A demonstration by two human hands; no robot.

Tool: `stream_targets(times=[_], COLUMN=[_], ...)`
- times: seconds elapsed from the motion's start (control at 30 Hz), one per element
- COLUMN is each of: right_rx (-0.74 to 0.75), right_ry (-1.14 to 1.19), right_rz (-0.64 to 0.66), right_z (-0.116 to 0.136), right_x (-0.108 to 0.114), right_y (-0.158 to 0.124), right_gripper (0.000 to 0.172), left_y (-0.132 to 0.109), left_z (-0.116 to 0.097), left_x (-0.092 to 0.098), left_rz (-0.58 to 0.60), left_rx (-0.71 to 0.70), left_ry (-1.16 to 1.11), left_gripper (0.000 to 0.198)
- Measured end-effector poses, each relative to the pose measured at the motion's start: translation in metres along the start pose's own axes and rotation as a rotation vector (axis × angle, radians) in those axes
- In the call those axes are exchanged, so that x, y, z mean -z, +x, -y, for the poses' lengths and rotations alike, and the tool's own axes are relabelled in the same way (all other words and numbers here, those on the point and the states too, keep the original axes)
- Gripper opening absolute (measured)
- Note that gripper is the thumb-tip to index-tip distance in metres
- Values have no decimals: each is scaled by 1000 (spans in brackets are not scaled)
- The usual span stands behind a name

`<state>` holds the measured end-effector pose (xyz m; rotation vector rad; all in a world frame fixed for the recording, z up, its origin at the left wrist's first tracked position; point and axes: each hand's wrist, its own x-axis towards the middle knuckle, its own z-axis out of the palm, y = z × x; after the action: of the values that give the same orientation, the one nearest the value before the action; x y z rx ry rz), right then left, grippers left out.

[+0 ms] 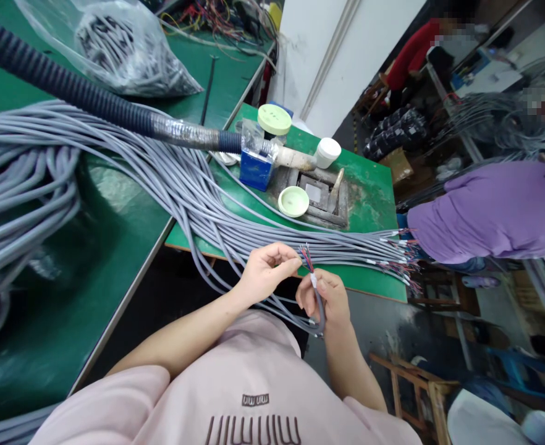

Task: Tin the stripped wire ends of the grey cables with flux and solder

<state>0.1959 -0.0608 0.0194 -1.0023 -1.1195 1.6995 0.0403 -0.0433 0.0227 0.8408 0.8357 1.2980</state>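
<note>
- Near the green bench (pixel 367 179)'s front edge, the right hand (pixel 335 298) has its grip closed around a grey cable (pixel 321 315), coloured wires (pixel 306 259) pointing up.
- Left hand (pixel 267 272): fingertips drawn together beside those wires; whether they pinch one, cannot tell.
- Behind: a cable bundle (pixel 258 232).

Smooth plastic and rough, stained metal

The held cable (pixel 321 312) has a smooth, softly shining plastic sheath, as do the bundled grey cables (pixel 263 233). The clear bag (pixel 161 71) is crinkled, glossy film; the hose (pixel 91 100), ribbed dark plastic. The green tabletop (pixel 115 253) gleams smooth, while the square fixture (pixel 323 217) looks like rough metal. The pink shirt (pixel 207 389) is matt cloth.
</note>
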Motion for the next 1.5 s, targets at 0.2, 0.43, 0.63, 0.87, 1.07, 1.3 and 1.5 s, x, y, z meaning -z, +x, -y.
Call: stream_targets(times=[0.2,0.43,0.63,0.87,1.07,1.3,1.5], right_rx=[-32,123,331,595,483,365,317], right_ry=[-238,-307,-573,-920,-1285,-1665,-1789], right_rz=[0,-186,-253,-269,-187,-93,-67], right_z=[24,33,48,62,63,54,50], right_x=[1,-10,-13,10,10,11,10], right_y=[13,22,45,112,156,177,181], right_gripper=[24,10,14,15,19,25,27], left_y=[-3,-4,6,34,36,38,37], left_z=[5,10,10,6,13,13,12], left_x=[1,-4,7,44,48,49,49], left_rz=[13,-113,-136,-158,-86,-86,-79], left_rx=[-65,-110,-157,-566,-569,-593,-620], left_ry=[22,54,198,905,1072,1061,1067], left_gripper=[23,26,22,15,18,17,16])
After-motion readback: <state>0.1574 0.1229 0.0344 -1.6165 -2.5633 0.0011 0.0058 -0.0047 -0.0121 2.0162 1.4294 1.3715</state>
